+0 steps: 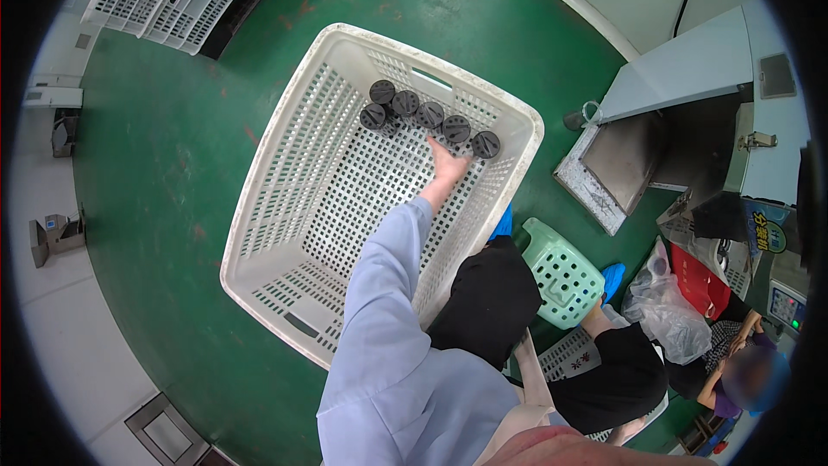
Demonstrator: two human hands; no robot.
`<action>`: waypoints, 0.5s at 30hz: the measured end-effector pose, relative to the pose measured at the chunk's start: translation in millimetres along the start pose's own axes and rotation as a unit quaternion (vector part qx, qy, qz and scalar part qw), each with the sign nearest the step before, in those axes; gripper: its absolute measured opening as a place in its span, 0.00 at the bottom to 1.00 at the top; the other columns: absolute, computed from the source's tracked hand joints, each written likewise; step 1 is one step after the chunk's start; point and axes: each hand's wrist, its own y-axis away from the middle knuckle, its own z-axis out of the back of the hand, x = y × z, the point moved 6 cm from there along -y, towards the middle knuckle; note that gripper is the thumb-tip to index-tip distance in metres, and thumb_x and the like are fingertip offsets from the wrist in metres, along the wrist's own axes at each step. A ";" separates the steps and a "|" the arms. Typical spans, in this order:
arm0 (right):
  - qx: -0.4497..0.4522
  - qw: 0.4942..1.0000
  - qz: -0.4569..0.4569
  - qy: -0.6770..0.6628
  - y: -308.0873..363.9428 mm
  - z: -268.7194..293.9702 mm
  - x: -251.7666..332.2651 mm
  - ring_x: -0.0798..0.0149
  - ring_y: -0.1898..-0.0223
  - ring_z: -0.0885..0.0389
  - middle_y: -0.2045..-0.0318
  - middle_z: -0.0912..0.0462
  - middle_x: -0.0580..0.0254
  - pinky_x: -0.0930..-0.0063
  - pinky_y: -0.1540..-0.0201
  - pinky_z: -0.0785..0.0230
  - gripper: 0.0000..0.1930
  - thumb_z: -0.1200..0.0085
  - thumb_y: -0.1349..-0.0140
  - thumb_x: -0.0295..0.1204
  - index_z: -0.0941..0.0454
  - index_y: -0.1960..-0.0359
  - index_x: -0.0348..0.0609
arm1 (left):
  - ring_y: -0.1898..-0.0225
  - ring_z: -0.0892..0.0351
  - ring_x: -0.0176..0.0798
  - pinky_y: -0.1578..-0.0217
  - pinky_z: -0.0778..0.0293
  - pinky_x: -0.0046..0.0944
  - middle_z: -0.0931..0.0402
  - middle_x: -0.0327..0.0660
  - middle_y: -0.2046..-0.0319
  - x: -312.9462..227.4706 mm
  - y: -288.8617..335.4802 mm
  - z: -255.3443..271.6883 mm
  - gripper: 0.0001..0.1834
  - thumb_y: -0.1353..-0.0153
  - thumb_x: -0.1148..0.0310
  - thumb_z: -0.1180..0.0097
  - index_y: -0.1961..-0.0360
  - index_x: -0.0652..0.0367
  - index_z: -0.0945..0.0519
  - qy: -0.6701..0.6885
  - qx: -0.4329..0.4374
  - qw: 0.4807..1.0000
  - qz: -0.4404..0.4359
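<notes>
My left hand (448, 164), in a light blue sleeve, reaches into a large white slatted crate (285, 155). Its thumb and fingers close around the near side of a clear bottle with a black lid (455, 129). Several more black-lidded bottles stand upright along the crate's far wall, with one (486, 145) right beside my fingers and another (373, 116) at the left end. The hand hides most of the held bottle's body. A patch of skin (628, 431) by my black trousers may be my right hand; its fingers are not clear.
A light green stool (561, 272) with holes stands right of the crate. A stainless box (621, 164) with a raised lid is beyond. A person (733, 354) sits at far right beside clear plastic bags (664, 315). White crates (172, 0) are stacked at upper left.
</notes>
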 end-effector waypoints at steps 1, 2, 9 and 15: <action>0.001 1.000 0.001 -0.002 0.8 0.0 -0.6 0.53 0.57 0.15 0.56 0.12 0.50 0.63 0.50 0.24 0.23 0.44 0.35 0.40 0.18 0.51 0.29 | 0.21 0.53 0.57 0.23 0.55 0.38 0.58 0.64 0.23 7.5 12.8 -14.5 0.76 0.57 0.66 0.23 0.23 0.72 0.74 -0.031 0.021 0.999 0.019; 0.002 1.000 0.002 -0.004 1.4 -0.2 -1.1 0.53 0.57 0.15 0.56 0.12 0.50 0.63 0.50 0.24 0.23 0.44 0.35 0.40 0.18 0.51 0.29 | 0.21 0.54 0.57 0.23 0.55 0.39 0.58 0.64 0.23 12.5 20.3 -27.8 0.77 0.58 0.65 0.23 0.23 0.72 0.73 -0.062 0.042 0.996 0.037; 0.007 1.000 0.012 -0.017 -4.9 5.5 -8.2 0.54 0.57 0.15 0.56 0.12 0.52 0.63 0.50 0.24 0.23 0.45 0.34 0.41 0.18 0.51 0.30 | 0.22 0.53 0.57 0.23 0.53 0.40 0.58 0.65 0.24 -10.9 33.4 -49.8 0.78 0.59 0.63 0.22 0.24 0.72 0.74 -0.002 -0.028 1.000 0.014; 0.030 0.999 0.026 -0.037 -10.7 -11.3 2.3 0.55 0.57 0.15 0.56 0.12 0.53 0.64 0.50 0.25 0.23 0.46 0.33 0.42 0.18 0.51 0.31 | 0.25 0.44 0.58 0.26 0.46 0.40 0.53 0.64 0.24 15.0 20.6 -19.0 0.73 0.57 0.64 0.23 0.23 0.72 0.67 0.023 -0.004 1.000 -0.005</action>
